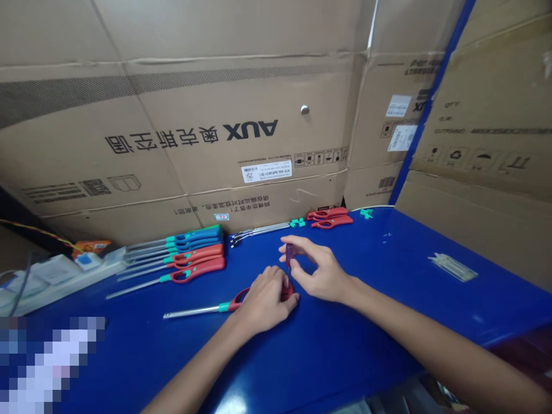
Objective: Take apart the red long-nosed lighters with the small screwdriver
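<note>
A long-necked lighter (202,309) with a red handle, teal collar and metal tube lies on the blue table (366,322). My left hand (265,299) is closed over its red handle and presses it to the table. My right hand (314,270) hovers just right of it and pinches a small dark red part (289,253) between thumb and fingers, above the handle's end.
A row of several finished lighters (190,259) with blue and red handles lies at the back left. Bare metal tubes (259,231), teal caps (297,222) and two red handles (330,217) lie against the cardboard boxes (241,132). White power strips (47,273) sit far left.
</note>
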`<move>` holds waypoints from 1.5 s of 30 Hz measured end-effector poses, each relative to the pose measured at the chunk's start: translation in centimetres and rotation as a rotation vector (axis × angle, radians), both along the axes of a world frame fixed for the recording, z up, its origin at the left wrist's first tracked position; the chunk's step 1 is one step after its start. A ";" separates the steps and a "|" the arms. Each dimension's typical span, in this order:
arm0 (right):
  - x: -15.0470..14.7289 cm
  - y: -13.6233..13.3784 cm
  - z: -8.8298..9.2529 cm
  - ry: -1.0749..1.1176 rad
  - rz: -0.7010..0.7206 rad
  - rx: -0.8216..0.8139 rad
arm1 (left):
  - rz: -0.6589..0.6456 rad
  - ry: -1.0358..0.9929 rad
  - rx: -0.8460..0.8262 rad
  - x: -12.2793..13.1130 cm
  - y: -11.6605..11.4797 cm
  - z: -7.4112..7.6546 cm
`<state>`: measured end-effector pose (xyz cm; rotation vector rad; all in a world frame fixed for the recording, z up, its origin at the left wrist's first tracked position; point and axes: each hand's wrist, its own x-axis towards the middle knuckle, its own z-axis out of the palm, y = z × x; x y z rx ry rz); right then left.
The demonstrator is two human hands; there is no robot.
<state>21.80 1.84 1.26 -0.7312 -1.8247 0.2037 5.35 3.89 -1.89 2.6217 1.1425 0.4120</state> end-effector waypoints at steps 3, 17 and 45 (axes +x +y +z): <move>-0.1 -0.2 0.0 -0.046 -0.005 -0.002 | 0.014 0.003 -0.003 0.0 0.0 0.0; 0.9 1.1 -0.1 0.181 -0.155 0.079 | -0.074 0.081 -0.001 -0.4 -0.6 1.3; 1.7 1.1 0.5 -0.291 -0.085 -0.447 | -0.001 -0.130 0.362 -0.4 -0.5 0.8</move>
